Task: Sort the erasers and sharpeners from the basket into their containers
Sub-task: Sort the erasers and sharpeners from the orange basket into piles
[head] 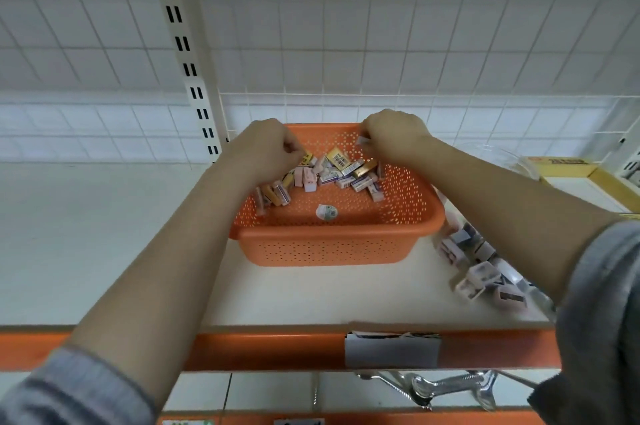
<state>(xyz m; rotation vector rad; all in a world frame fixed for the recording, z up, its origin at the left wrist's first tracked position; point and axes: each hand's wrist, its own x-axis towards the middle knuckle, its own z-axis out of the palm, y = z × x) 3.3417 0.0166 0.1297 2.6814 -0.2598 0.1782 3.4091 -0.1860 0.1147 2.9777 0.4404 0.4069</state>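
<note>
Reaching over the shelf [311, 296], both arms are stretching into the orange basket [339, 241]; the left hand [268, 144] is curling into the eraser pile [332, 171], the right hand [394, 135] pinching a small pale piece [362, 140], likely for sorting

Looks like a retail shop, stationery aisle: white gondola shelf [311, 289] with orange front edge strip [270, 350], paper price label [393, 350] clipped in it, slotted upright [187, 54] and wire-grid back panel [381, 26]. Orange perforated basket [332, 244] holds barcoded boxed erasers [341, 159]; more small boxed stock [481, 272] loose on the shelf at right
</note>
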